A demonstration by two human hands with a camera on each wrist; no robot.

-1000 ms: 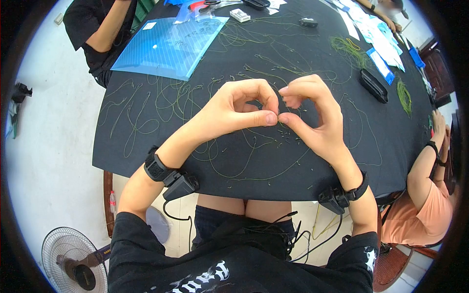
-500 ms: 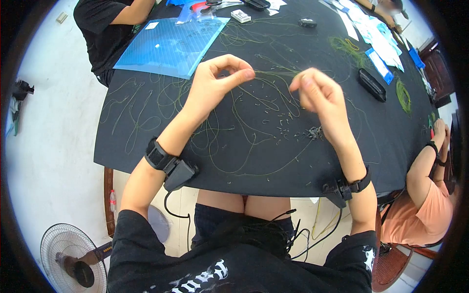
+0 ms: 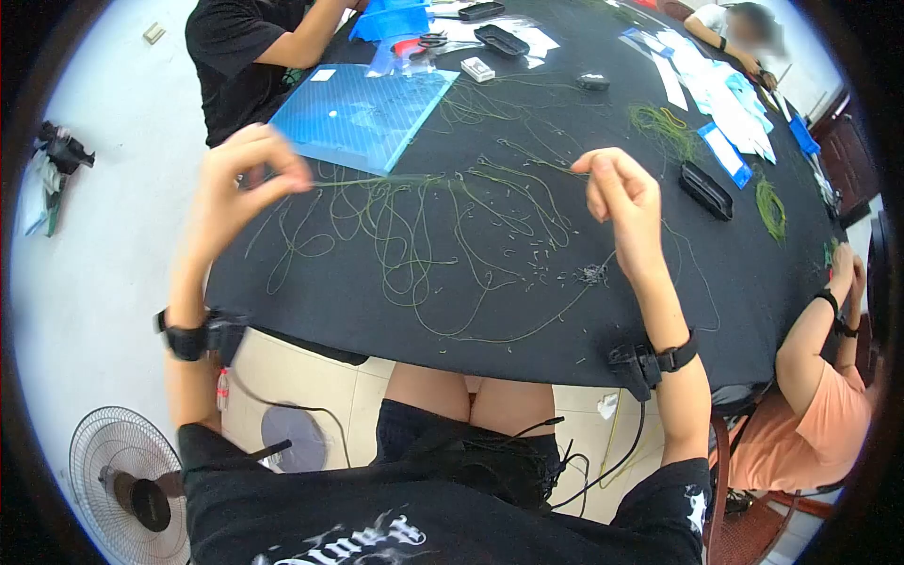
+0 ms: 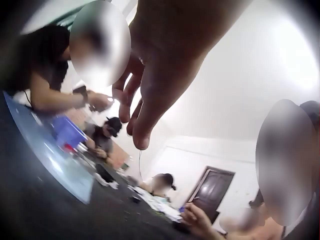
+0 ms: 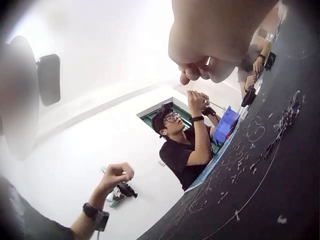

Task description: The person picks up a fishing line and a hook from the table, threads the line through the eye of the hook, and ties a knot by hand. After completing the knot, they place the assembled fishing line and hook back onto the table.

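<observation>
My left hand (image 3: 250,174), raised over the left side of the black table, pinches a thin green fishing line (image 3: 372,180) between thumb and fingers. The line runs rightward, blurred, toward my right hand (image 3: 623,193), whose thumb and fingertips pinch its other end. In the left wrist view, a fine strand hangs from the fingertips (image 4: 142,142). The curled fingers of the right hand (image 5: 205,65) hide what they pinch in the right wrist view. Below and between the hands lie looped lines (image 3: 405,264), scattered small fish hooks (image 3: 539,256) and a clump of hooks (image 3: 591,274).
A blue folder (image 3: 367,113) lies beyond the left hand. Farther back are scissors (image 3: 431,40), a blue box (image 3: 394,17) and a small white box (image 3: 477,69). To the right are a black tray (image 3: 706,191) and green line coils (image 3: 772,209). Other people sit around the black table (image 3: 377,325).
My hands were together, then parted. The left hand swung far left, drawing the line out; the right moved a little right and stayed raised. The head view shifted slightly.
</observation>
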